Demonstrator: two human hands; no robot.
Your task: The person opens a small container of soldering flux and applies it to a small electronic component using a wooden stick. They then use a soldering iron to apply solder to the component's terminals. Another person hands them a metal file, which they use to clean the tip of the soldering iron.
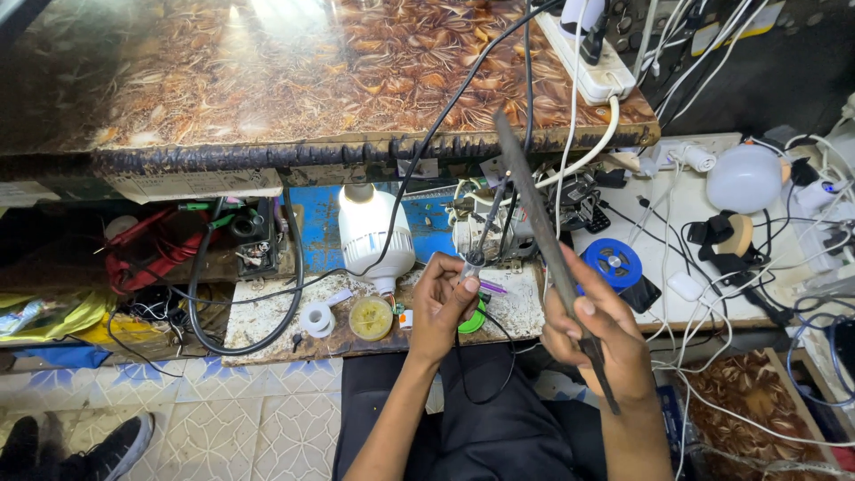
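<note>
My left hand [443, 305] pinches a soldering iron [484, 233] by its handle, the thin shaft pointing up and away. Its black cord [464, 379] loops down over my lap. My right hand [595, 343] is closed around a long, flat, dark metal file [533, 207], held slanted, with its far end rising to the shelf edge. The iron's shaft lies close beside the file's upper part; I cannot tell whether they touch. Both hands hover over the front edge of a stained white work board [267, 321].
A large white bulb [374, 230] stands on the board, with a round tin of yellowish paste [370, 317] and a white tape roll [316, 318] nearby. A blue spool [613, 263], white dome [744, 178] and tangled cables fill the right. A power strip [590, 62] sits on the patterned shelf [267, 80].
</note>
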